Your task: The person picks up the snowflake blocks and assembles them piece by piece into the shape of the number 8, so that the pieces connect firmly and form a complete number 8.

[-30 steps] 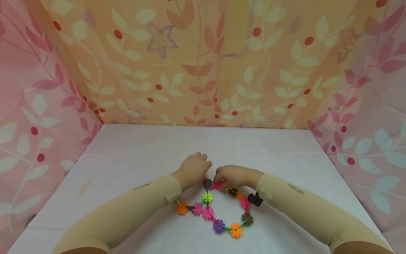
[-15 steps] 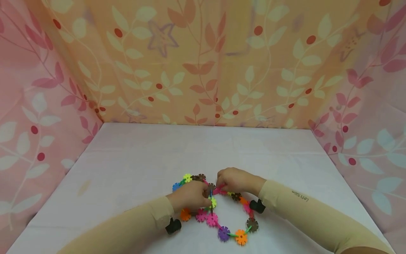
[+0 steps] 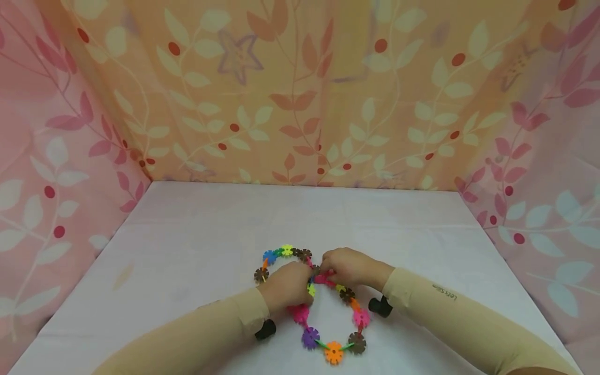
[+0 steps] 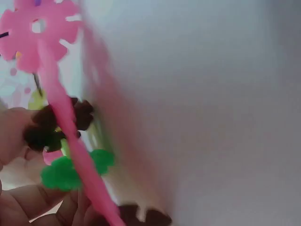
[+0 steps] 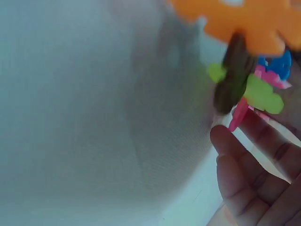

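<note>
Toothed plastic snowflake discs of many colours are slotted together into a chain with two loops on the table. My left hand (image 3: 288, 284) grips the chain near where the loops meet; its fingers and thumb are around a yellow-green disc (image 3: 311, 290) and its neighbours. In the left wrist view, a brown disc (image 4: 44, 123) and a green disc (image 4: 63, 174) lie beside the thumb and fingers. My right hand (image 3: 349, 265) pinches a pink disc (image 3: 322, 279) just to the right of that junction. The right wrist view shows this pink disc at the fingertips, below a brown disc (image 5: 233, 77).
One loop curves behind the left hand, past a blue disc (image 3: 269, 257). The other reaches toward the front, with an orange disc (image 3: 334, 352) nearest. White cloth covers the table (image 3: 211, 219). Flowered curtains (image 3: 300, 104) enclose the back and sides.
The left hand has come down from above the table onto the chain's junction and grips it. The front loop has shifted left and the back loop has spread out. The right hand keeps its hold.
</note>
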Tool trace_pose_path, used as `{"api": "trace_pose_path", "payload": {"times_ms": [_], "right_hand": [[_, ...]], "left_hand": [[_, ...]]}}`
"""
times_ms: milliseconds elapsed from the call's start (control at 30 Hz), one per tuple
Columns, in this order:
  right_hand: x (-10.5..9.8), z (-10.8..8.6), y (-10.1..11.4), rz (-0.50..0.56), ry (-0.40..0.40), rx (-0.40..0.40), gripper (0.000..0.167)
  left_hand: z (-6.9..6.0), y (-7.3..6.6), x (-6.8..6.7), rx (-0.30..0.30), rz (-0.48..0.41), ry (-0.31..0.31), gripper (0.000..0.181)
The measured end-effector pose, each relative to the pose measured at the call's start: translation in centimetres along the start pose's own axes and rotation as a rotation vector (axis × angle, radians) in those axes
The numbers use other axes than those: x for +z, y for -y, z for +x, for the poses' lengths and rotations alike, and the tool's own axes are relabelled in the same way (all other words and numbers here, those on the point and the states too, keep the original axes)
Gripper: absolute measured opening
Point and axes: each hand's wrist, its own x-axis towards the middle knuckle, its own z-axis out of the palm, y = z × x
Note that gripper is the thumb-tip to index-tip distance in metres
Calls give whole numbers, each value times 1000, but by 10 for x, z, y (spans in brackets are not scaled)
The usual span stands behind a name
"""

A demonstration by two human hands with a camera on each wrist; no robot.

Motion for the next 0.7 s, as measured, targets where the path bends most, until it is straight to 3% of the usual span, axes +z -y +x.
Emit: {"api": "trace_pose_path", "payload": {"times_ms": [267,467,700], "right_hand": [[5,1,0,-9,-73,45,4],[9,1,2,-2,-133,55,4],[13,2,4,65,-130,72,4]], "left_hand": [[12,12,-9,39,24,-51,19],[14,13,-9,58,1,-43,23],[17,15,-8,87,8,-34,22]]}}
